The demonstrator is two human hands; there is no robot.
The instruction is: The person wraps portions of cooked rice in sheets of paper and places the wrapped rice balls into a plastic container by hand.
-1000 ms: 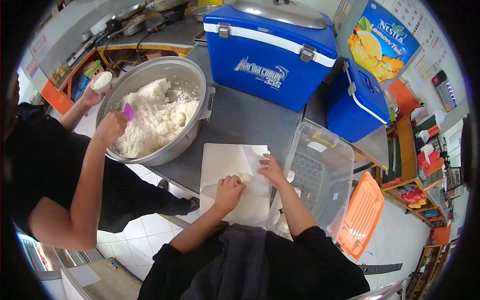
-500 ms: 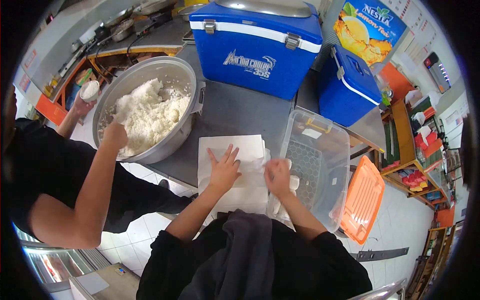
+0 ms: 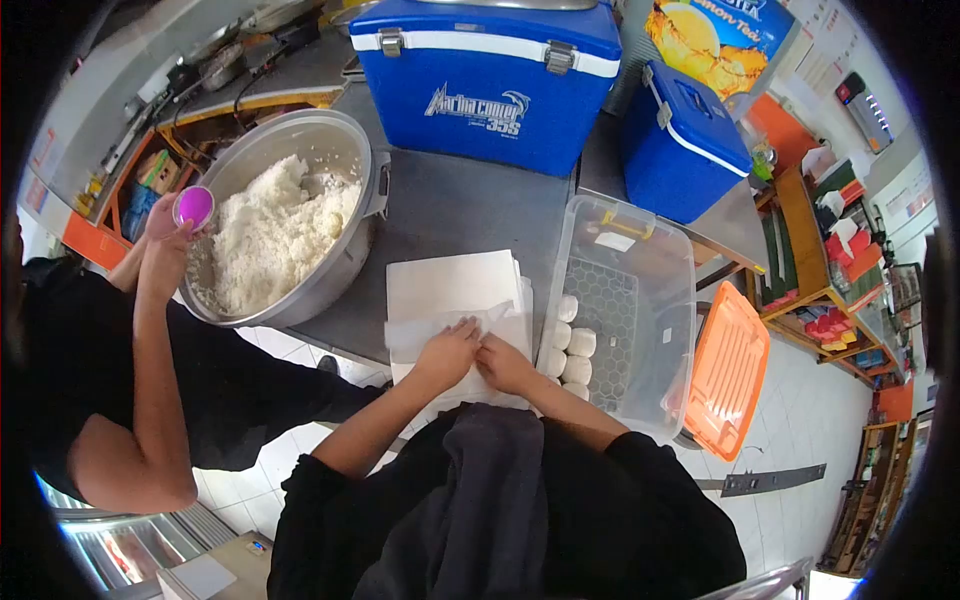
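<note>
Both hands meet over a stack of white paper sheets (image 3: 450, 280) on the dark table. My left hand (image 3: 450, 352) has its fingers together on a loose translucent sheet (image 3: 410, 335), whose edge lifts off the stack. Against it, my right hand (image 3: 503, 362) is closed at the same sheet's right part; its fingertips are partly hidden. Just right of the stack, a clear plastic box (image 3: 640, 300) holds several white wrapped bundles (image 3: 580, 343) along its left side.
A co-worker's hands (image 3: 165, 240) hold a small cup with a purple scoop (image 3: 195, 207) beside a large metal pot (image 3: 368, 150) of rice (image 3: 285, 235). Two blue coolers (image 3: 480, 100) (image 3: 685, 150) stand behind. An orange lid (image 3: 730, 375) leans right of the box.
My right hand has moved left from the box's edge to beside my left hand, which has closed from a spread pose. The co-worker's scoop has moved from the rice to the cup.
</note>
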